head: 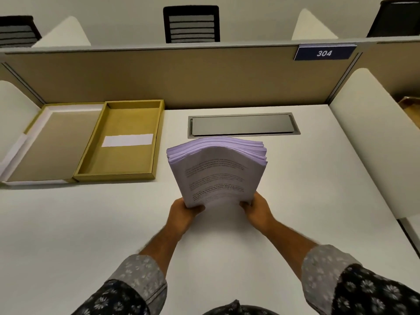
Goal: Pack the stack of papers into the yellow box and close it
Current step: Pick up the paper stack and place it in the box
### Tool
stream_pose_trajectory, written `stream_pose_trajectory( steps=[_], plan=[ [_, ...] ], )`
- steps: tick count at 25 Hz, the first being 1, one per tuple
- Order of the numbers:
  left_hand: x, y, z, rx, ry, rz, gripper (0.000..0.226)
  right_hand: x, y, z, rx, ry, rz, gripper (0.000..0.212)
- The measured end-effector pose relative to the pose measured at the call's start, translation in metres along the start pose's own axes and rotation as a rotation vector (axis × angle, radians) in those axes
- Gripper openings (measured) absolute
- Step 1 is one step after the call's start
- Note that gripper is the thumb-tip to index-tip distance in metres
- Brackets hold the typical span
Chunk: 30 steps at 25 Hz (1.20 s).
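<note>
Lavender-tinted stack of papers (218, 171) pinched at its near corners by left hand (183, 212) and right hand (256, 209), fingers curled tight, raised above white desk (295, 201); yellow box (120, 142) open, well left.

Dim, soft (edges bowed), slightly blurred

One view only, from a head-worn wide-angle camera. It looks forward and steeply down across the white desk (295, 201), close enough that both forearms enter from the bottom edge. The partition panel (181, 73) crosses the upper frame; chair backs (191, 24) show beyond it. Straight edges bow toward the corners, probably from lens distortion. No second view exists for overlap.
</note>
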State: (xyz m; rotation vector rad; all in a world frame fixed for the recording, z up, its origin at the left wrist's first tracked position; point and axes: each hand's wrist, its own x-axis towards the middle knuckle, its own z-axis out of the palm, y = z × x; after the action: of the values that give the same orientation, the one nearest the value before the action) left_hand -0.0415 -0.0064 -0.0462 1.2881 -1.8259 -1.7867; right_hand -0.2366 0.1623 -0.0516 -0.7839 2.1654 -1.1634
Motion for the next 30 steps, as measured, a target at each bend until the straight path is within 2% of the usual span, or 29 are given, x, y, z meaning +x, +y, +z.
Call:
stream_pose_trajectory(
  steps=[5, 9, 13, 19, 26, 30],
  plan=[
    [-0.016, 0.000, 0.002, -0.002, -0.030, -0.027, 0.039, -0.010, 0.001, -0.013, 0.031, -0.083, 0.011, 0.057],
    [-0.027, 0.009, -0.019, -0.030, -0.112, -0.063, 0.035, -0.013, -0.017, -0.018, 0.068, -0.219, 0.000, 0.061],
    [-0.028, 0.022, -0.052, -0.046, -0.067, -0.075, 0.040, -0.007, -0.054, -0.003, 0.088, -0.354, 0.013, 0.064],
    [0.005, 0.040, -0.139, -0.027, 0.079, -0.096, 0.034, 0.017, -0.126, 0.070, 0.148, -0.403, 0.077, 0.062],
    [0.078, 0.064, -0.266, 0.026, 0.035, -0.102, 0.036, 0.069, -0.212, 0.174, 0.234, -0.349, 0.134, 0.058],
    [0.131, 0.070, -0.317, -0.034, 0.007, -0.153, 0.041, 0.115, -0.243, 0.221, 0.224, -0.300, 0.220, 0.049]
  ],
)
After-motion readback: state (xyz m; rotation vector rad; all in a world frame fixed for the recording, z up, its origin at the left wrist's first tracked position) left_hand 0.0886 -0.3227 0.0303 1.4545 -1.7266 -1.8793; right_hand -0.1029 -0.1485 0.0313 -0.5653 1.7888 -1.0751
